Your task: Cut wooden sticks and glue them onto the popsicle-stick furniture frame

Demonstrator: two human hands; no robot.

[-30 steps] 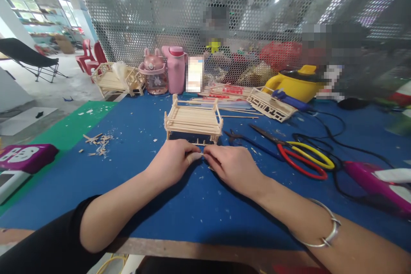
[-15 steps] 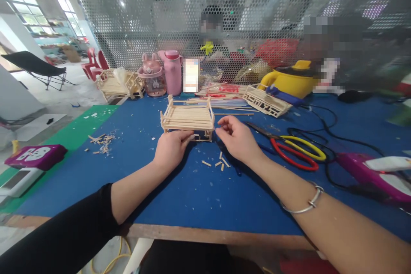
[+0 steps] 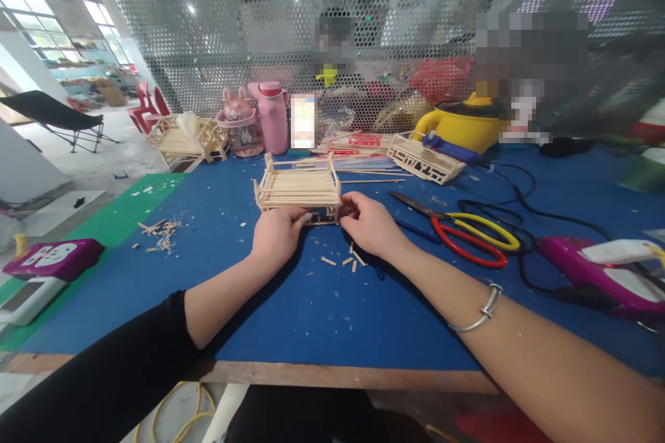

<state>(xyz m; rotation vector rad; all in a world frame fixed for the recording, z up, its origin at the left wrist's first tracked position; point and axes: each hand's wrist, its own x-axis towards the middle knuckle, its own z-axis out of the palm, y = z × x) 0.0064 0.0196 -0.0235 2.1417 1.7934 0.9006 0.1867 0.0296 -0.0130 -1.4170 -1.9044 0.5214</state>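
Note:
A small bench-like model of pale wooden sticks (image 3: 297, 187) stands upright on the blue table mat. My left hand (image 3: 276, 235) is closed on its lower front left part, thumb and fingers together. At the lower right corner of the model is my right hand (image 3: 370, 223), its fingers drawn together against the frame; whatever may be between the fingertips is too small to make out. Several short stick pieces (image 3: 354, 266) lie on the mat just in front of the model.
Scissors (image 3: 470, 239) with red and yellow handles lie to the right, beside black cables and a purple power strip (image 3: 566, 259). Behind stand a pink bottle (image 3: 273, 118), a lit phone (image 3: 303, 122), a yellow pot (image 3: 467, 126) and another wooden model (image 3: 429, 159). Stick scraps (image 3: 162, 232) lie left.
My right hand has moved left onto the model's right corner, its fingers drawn closer together. My left hand keeps its hold. The whole view has shifted slightly.

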